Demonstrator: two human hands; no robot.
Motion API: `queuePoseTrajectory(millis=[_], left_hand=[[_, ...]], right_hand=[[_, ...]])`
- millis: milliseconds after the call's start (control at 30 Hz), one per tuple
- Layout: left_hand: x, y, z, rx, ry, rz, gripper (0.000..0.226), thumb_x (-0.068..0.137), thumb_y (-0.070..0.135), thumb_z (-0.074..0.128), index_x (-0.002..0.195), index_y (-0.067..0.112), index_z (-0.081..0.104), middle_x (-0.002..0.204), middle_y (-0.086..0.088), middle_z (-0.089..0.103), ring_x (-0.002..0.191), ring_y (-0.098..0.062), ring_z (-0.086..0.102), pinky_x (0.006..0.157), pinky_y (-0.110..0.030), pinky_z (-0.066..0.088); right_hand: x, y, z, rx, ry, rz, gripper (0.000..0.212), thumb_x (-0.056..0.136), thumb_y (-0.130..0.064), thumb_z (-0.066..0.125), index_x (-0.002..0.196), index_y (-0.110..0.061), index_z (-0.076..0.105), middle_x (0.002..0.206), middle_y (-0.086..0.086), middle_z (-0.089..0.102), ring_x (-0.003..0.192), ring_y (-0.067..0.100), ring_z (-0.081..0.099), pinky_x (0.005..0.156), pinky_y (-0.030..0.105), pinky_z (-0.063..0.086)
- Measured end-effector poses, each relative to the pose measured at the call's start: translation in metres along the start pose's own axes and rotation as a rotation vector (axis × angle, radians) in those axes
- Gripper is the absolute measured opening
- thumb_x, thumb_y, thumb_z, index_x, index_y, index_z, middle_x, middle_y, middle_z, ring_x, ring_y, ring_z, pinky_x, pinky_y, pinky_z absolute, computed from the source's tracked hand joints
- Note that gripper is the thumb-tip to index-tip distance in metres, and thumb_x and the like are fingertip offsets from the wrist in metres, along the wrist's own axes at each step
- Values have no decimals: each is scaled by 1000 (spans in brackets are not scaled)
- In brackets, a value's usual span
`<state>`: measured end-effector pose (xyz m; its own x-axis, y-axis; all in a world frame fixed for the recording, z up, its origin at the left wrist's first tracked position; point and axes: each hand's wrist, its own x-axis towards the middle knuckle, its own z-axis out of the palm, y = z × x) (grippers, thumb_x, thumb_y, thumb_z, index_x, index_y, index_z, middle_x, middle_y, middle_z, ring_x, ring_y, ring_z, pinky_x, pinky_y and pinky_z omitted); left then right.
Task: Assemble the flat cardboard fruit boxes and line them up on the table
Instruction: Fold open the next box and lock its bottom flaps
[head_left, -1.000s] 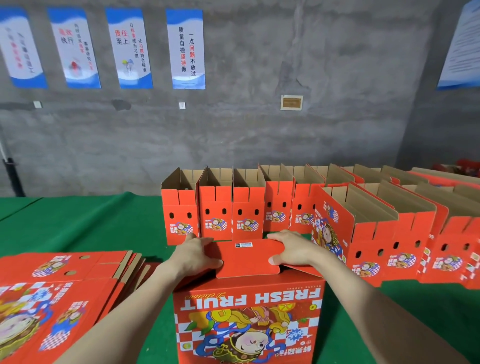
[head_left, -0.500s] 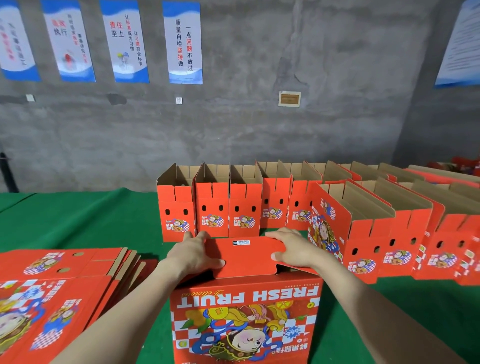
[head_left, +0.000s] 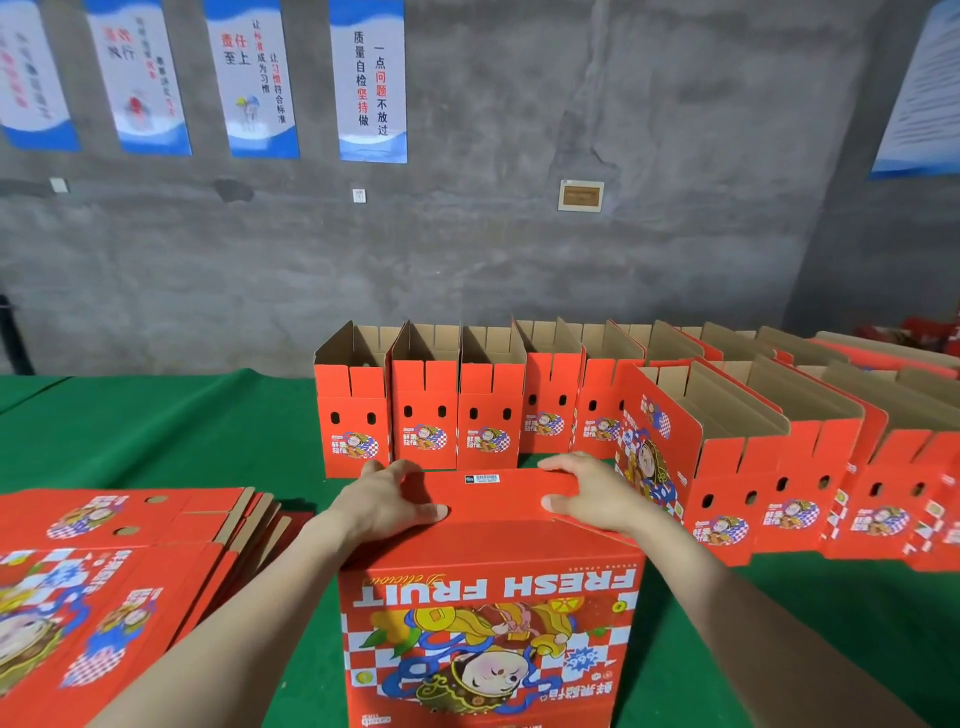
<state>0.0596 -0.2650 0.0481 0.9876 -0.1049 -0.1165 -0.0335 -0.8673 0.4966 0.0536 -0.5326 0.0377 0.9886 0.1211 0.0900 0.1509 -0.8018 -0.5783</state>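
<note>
Box (head_left: 488, 623) sits upside down on the green surface (head_left: 156, 431) in front of me, bottom flap (head_left: 493, 504) up. Left grip (head_left: 389, 506) and right grip (head_left: 587, 499) both curl over that flap's far edge, thumbs on top, probably to press it shut. Finished row (head_left: 426, 415) is just behind.

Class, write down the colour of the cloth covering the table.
The cloth is plain green, clearest in the head view.

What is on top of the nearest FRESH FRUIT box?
Left hand and right hand grip its folded red flap, which bears a barcode label. Inside the box is hidden.
</note>
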Motion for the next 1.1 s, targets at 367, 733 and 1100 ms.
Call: queuePoseTrajectory(millis=[367,733,1100], left_hand=[[-9,-28,1,-466,276,-201,48,78,31,76,111,2,58,110,-16,65,94,-29,63,84,-34,50],[-38,-58,-31,-575,625,78,41,89,50,58,68,14,65,57,8,62,53,-6,49,51,-21,41],[-22,-80,14,-1134,466,-176,30,53,32,70,69,15,52,70,-6,53,69,-20,50,66,-33,37]], right_hand=[[-58,60,37,589,-169,617,28,97,-35,51,95,-10,62,95,7,68,87,24,66,68,42,56],[-48,39,6,990,-94,250,40,80,-38,65,114,-19,59,93,5,75,79,18,72,60,31,56],[-66,47,9,1040,-305,316,78,67,-1,73,137,-18,43,116,12,68,105,26,66,87,41,55]])
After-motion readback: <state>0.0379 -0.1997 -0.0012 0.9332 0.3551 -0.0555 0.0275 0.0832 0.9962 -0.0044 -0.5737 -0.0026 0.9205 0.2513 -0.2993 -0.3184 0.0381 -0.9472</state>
